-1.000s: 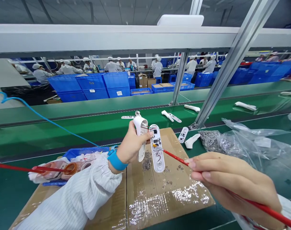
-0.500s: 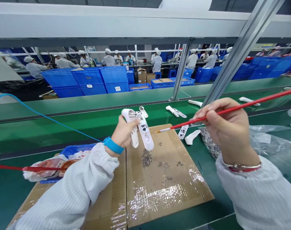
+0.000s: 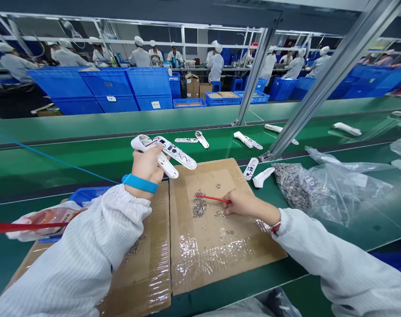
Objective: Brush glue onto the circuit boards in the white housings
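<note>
In the head view my left hand [image 3: 148, 164] is closed around a white plastic housing [image 3: 178, 154], its two long halves splayed apart. Dark components and thin wires show inside the upper half. My right hand [image 3: 241, 203] grips a thin red paintbrush [image 3: 213, 199] low over the cardboard [image 3: 216, 268]. The brush's red end reaches the pile of small metal parts [image 3: 199, 208]; whether it touches them I cannot tell, and its bristles are hidden. Smaller clusters of metal parts [image 3: 222, 214] lie near my right hand.
More white housings [image 3: 243, 139] lie along the green belt [image 3: 216, 152]. A clear bag of metal parts [image 3: 292, 185] sits at right, a blue tray [image 3: 88, 194] at left. A slanted metal post [image 3: 309, 105] rises ahead. Across the line, several people work behind blue bins [image 3: 104, 83].
My right hand has come down and left to the metal pile; the brush now shows its red end instead of its bristles. My left hand has moved left with the housing. The view has tilted down.
</note>
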Motion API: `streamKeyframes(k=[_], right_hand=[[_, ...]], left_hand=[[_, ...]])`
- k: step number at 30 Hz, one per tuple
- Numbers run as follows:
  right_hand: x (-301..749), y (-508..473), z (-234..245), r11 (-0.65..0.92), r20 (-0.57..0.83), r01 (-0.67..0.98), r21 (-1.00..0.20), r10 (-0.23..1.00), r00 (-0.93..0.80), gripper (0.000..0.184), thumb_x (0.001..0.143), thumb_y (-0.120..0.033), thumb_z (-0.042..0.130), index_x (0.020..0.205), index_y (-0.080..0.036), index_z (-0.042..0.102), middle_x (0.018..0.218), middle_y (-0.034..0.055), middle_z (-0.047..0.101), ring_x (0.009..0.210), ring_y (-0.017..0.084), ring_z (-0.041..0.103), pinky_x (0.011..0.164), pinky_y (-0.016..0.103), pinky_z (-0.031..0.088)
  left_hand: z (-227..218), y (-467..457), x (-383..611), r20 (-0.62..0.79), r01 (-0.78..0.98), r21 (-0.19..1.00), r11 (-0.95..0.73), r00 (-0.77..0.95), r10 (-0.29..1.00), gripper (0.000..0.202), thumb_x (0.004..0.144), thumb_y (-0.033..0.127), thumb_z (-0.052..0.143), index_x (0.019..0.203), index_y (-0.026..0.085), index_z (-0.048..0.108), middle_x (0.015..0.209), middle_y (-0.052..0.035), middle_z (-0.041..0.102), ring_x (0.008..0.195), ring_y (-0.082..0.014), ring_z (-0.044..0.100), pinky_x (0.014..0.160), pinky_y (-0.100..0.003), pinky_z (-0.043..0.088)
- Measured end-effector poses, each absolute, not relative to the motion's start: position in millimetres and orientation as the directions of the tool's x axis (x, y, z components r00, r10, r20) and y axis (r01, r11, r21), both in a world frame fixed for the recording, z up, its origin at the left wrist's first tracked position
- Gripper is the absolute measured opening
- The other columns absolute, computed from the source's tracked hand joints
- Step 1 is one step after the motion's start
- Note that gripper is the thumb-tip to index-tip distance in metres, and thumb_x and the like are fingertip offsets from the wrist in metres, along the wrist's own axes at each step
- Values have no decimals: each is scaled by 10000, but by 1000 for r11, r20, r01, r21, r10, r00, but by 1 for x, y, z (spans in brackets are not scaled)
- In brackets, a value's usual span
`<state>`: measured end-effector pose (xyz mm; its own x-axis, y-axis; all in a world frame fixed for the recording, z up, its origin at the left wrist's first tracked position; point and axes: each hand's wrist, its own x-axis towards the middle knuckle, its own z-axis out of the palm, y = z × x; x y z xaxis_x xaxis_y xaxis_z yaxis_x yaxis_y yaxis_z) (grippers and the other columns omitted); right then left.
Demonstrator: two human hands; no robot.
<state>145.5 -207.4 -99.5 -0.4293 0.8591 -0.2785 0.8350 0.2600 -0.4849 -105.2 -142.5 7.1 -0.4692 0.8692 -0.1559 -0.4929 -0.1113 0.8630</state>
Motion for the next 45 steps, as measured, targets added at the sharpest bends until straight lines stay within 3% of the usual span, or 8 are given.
streamKeyframes(k=[8,18,24,32,35,38,41,45], right_hand=[[147,-202,-109,220,-398,886,-409,830,-390,99,709,-238,654,651,-161,629,594,24,583,531,140,517,481,248,313],[139,-231,-90,274,-321,848,-454,837,-443,26,748,-192,651,758,-168,649,738,21,631,648,130,550,567,225,358],[130,-234,-104,334,-270,833,-441,836,-478,87,748,-78,608,719,-156,634,694,28,592,635,137,516,587,247,334],[143,-225,-88,265,-270,787,-557,838,-474,76,798,-149,599,723,-165,594,720,13,615,635,128,542,614,243,374],[150,-220,-68,199,-265,779,-594,866,-424,24,815,-179,583,805,-164,598,733,13,623,586,116,533,570,236,370],[159,-216,-49,151,-240,773,-617,899,-367,103,802,-256,613,834,-158,608,718,16,607,569,118,517,536,236,357],[168,-213,-34,108,-190,724,-682,929,-317,218,793,-371,616,850,-162,642,713,19,593,595,125,502,535,242,342],[177,-208,-23,-58,-163,511,-858,973,-164,337,687,-432,691,869,-149,675,709,16,562,532,91,407,478,238,264]], left_hand=[[0,-142,-103,-169,-503,861,-79,-428,888,285,737,-24,574,930,159,469,951,-69,611,865,-211,649,806,-471,534],[-3,-146,-100,-199,-510,859,-45,-415,888,290,750,-22,561,932,174,450,896,-44,606,897,-220,641,822,-464,526],[-6,-147,-99,-202,-538,842,-47,-395,897,323,734,-34,570,903,186,405,881,-42,600,874,-229,639,805,-470,517],[-7,-155,-96,-228,-517,856,-3,-383,895,271,764,-13,559,944,157,450,864,-48,597,774,-191,630,742,-416,529],[-8,-157,-90,-242,-550,835,4,-360,901,260,768,-14,561,947,150,470,886,-61,607,793,-188,636,751,-393,533],[-10,-160,-82,-277,-587,809,25,-344,897,220,779,8,574,930,145,489,907,-73,616,842,-196,638,792,-404,532],[-7,-159,-74,-303,-672,740,25,-301,904,154,810,33,554,903,146,507,939,-81,631,912,-204,634,851,-434,521],[2,-152,-64,-313,-794,605,-61,-307,899,132,822,33,538,880,151,523,1006,-74,641,1003,-193,618,893,-398,514]])
